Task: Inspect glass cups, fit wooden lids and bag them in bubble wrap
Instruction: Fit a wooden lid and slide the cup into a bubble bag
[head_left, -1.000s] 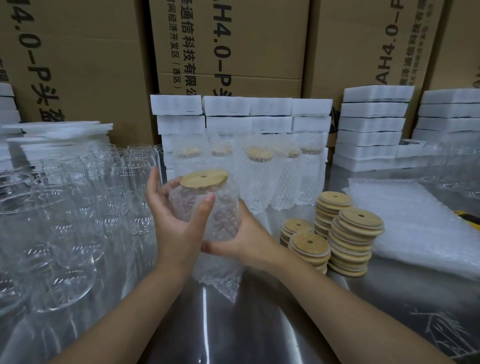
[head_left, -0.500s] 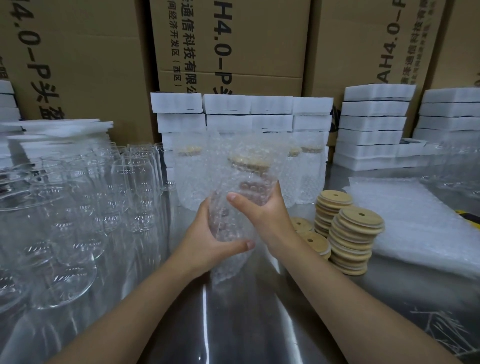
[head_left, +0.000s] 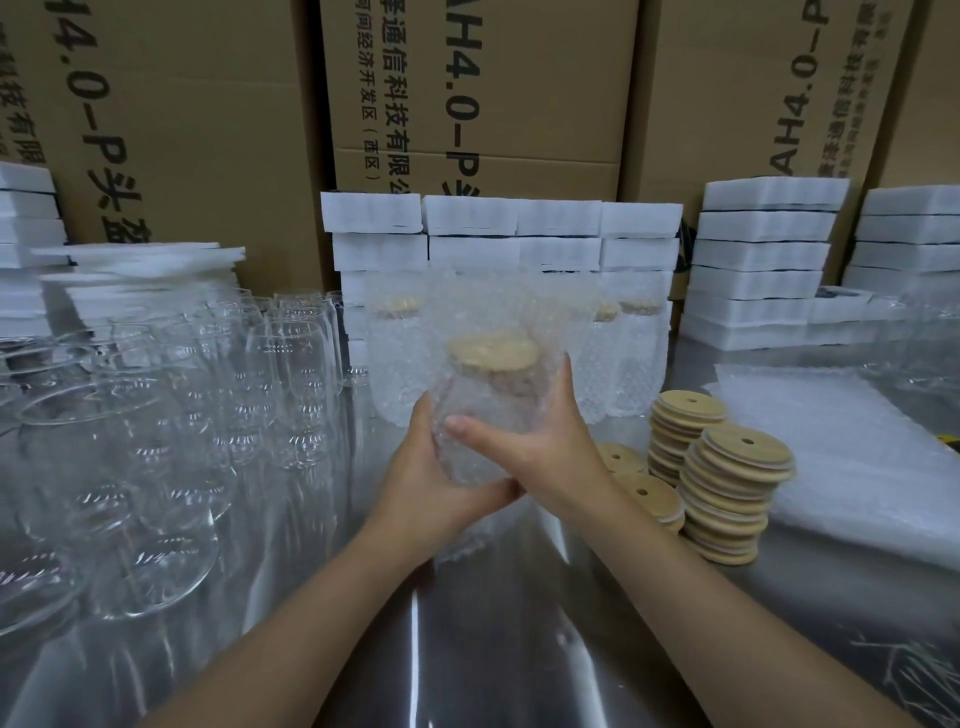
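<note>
1. We grip the bagged cup (head_left: 488, 410) mid-frame, upright, left hand (head_left: 431, 483) wrapped low, right hand (head_left: 540, 447) clasping its side.
2. Wrapped cups (head_left: 623, 358) stand just behind, nearer our right.

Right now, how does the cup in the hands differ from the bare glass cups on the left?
The held cup sits in a bubble-wrap bag under a wooden lid; the bare cups have neither. The left hand and right hand grip the held cup above the table; the bare cups stand on it. Both are glass.
</note>
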